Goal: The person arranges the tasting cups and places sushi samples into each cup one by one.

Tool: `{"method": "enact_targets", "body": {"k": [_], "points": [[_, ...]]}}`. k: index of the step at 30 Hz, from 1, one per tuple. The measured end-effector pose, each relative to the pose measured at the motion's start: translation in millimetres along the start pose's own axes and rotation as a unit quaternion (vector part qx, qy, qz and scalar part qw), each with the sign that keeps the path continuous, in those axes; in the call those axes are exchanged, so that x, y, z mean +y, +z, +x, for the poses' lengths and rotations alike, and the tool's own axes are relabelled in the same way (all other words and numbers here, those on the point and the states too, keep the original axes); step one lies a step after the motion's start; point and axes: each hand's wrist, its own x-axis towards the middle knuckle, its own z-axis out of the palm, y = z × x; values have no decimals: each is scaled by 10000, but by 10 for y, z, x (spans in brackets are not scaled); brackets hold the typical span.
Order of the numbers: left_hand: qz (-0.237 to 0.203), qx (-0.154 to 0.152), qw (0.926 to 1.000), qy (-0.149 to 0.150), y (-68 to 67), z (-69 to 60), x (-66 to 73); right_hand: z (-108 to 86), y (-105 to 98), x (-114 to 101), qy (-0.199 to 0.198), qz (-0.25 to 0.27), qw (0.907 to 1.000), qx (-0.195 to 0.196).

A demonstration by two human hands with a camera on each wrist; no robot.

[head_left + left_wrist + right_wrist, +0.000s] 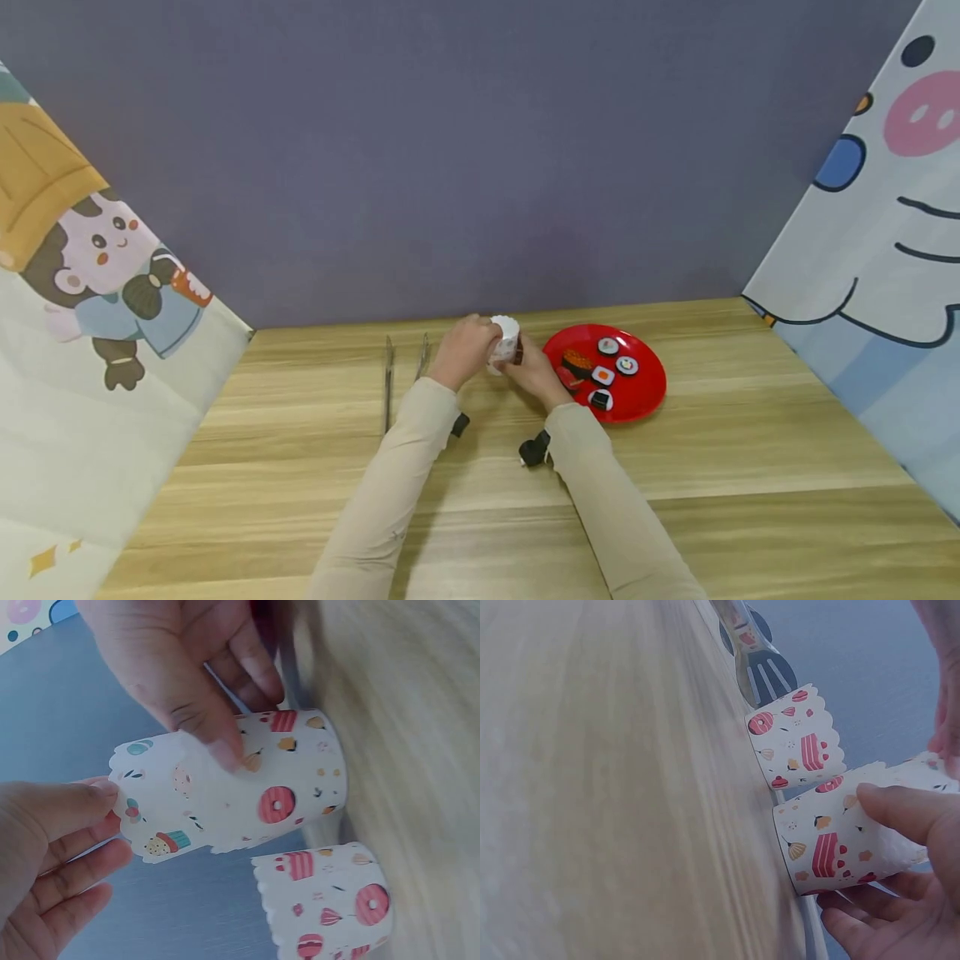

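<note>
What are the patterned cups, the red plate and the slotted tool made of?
Patterned cups: probably stiff paper with a matte look, because the walls seem thin and the rims are scalloped.
Red plate: likely glossy plastic, going by its bright highlights, though lacquer could look similar.
Slotted tool: seems to be smooth, shiny metal, since it is silvery and shows reflections.

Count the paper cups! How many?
3: an upper cup, its rim pinched by the left hand; the lower cup it sits partly in, held by the right hand; and another cup standing beside them. More could be hidden inside.
</note>
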Motion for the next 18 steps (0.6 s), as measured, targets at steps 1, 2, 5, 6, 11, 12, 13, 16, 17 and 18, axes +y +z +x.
{"method": "enact_targets", "body": {"k": [1, 2, 5, 6, 11, 12, 13, 16, 17, 18], "points": [[-2, 33, 10000, 16, -17, 2, -2, -3, 2, -7, -4, 37, 10000, -13], [0, 80, 10000, 29, -38, 4, -3, -3, 5, -8, -6, 58, 10000, -11], [19, 192, 9998, 53, -98, 5, -7, -8, 10, -13, 34, 148, 9999, -9], [33, 216, 9998, 44, -117, 4, -10, -12, 9, -17, 50, 161, 9999, 0], [20, 346, 9994, -90, -202, -9, -38, -25, 2, -40, 100, 210, 9997, 15], [28, 359, 9993, -137, -215, -13, -46, -25, 1, -43, 109, 222, 9997, 2], [37, 377, 9991, -173, -229, -18, -54, -25, 1, -45, 117, 234, 9997, -10], [134, 434, 9987, -223, -268, -39, -74, -22, 8, -36, 115, 236, 9996, -33], [165, 451, 9986, -240, -280, -48, -80, -22, 11, -34, 116, 264, 9996, -35], [190, 476, 9984, -250, -294, -60, -83, -23, 15, -34, 102, 278, 9996, -37]]}}
